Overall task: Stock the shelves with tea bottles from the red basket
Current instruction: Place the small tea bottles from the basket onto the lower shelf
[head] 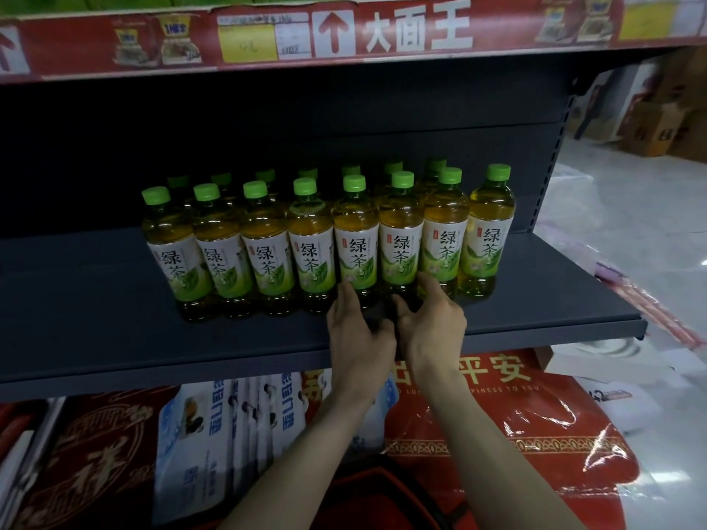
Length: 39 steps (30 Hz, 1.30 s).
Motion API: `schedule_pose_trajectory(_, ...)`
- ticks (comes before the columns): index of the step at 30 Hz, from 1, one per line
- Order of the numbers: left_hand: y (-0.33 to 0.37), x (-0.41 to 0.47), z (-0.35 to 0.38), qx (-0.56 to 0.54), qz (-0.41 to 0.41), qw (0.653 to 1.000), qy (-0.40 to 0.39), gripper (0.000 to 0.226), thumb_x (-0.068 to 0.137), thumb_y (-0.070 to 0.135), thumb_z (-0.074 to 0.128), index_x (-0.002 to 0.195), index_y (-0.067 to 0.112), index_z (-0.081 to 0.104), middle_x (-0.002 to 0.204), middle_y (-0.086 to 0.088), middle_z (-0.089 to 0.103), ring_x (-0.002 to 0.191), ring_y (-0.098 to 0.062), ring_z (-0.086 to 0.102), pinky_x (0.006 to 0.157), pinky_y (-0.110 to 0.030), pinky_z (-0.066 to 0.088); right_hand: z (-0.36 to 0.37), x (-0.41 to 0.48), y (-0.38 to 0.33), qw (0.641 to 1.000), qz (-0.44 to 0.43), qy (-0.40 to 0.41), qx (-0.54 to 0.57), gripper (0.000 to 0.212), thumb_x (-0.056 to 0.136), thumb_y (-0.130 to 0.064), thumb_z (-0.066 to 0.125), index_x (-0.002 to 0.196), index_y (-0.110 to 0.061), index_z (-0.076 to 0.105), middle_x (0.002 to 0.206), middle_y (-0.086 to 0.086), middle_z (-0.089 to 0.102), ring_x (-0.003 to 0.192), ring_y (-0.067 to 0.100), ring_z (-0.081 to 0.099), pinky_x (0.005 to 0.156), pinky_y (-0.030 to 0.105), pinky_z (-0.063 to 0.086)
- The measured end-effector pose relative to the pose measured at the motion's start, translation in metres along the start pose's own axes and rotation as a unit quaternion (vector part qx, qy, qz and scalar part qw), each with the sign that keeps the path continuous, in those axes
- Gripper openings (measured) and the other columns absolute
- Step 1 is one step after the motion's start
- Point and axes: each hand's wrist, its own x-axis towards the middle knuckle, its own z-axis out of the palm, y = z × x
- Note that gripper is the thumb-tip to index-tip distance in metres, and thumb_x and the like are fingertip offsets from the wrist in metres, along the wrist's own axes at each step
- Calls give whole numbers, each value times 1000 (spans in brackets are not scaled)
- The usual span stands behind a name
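Note:
Green tea bottles (311, 246) with green caps stand in two rows on the dark grey shelf (114, 338); the front row holds several, labels facing me. My left hand (357, 334) rests on the shelf, fingers stretched against the lower left side of a middle front-row bottle (355, 239). Just to its right, my right hand (434, 323) cups the base of the neighbouring front-row bottle (399, 239), thumb on its left and fingers on its right. Part of the red basket (367, 495) shows below my forearms; its contents are hidden.
A red banner strip (382, 32) with price tags runs along the shelf above. Packaged red mats (497, 434) and blue-white packs (229, 422) fill the shelf below. The left shelf part (76, 285) holds no bottles. Boxes (658, 120) stand on the floor at the far right.

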Motion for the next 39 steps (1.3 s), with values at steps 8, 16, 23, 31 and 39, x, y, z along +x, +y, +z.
schedule_pose_trajectory(8, -5, -3, -34, -52, 15, 998, 35, 60, 95, 7, 60, 149, 31, 51, 128, 27, 53, 122, -2, 55, 113, -35, 47, 2, -12, -23, 1000, -7, 20, 9, 30, 92, -29, 74, 116, -12, 67, 112, 6, 69, 99, 31, 67, 80, 40, 54)
schedule_pose_trajectory(16, -36, 9, -91, -45, 35, 987, 147, 60, 94, 7, 64, 149, 28, 49, 142, 9, 43, 136, -12, 47, 118, -43, 44, 29, -37, -52, 992, -102, -50, 46, 20, 92, -22, 73, 110, -13, 74, 101, 5, 76, 90, 23, 71, 78, 36, 58)
schedule_pose_trajectory(23, -50, 20, -121, -29, 4, 991, 127, 80, 95, 10, 65, 162, 30, 28, 147, 11, 33, 148, -16, 31, 127, -45, 27, 53, -56, -69, 986, -138, -94, 21, 44, 94, -20, 70, 136, -11, 63, 121, 6, 71, 106, 24, 70, 88, 36, 58)
schedule_pose_trajectory(31, -49, 25, -116, -13, 37, 995, 87, 63, 94, 5, 60, 150, 30, 46, 140, 11, 46, 135, -13, 49, 119, -37, 40, 62, -55, -76, 993, -95, -75, -11, 56, 94, -25, 71, 145, -12, 54, 133, 8, 64, 112, 30, 67, 90, 40, 58)
schedule_pose_trajectory(39, -54, 34, -106, -13, 34, 994, 103, 70, 90, 6, 60, 154, 27, 42, 152, 3, 45, 144, -16, 39, 125, -40, 32, 68, -43, -77, 994, -42, -81, -66, 37, 92, -43, 71, 113, -12, 69, 113, 10, 68, 98, 37, 67, 79, 46, 57)
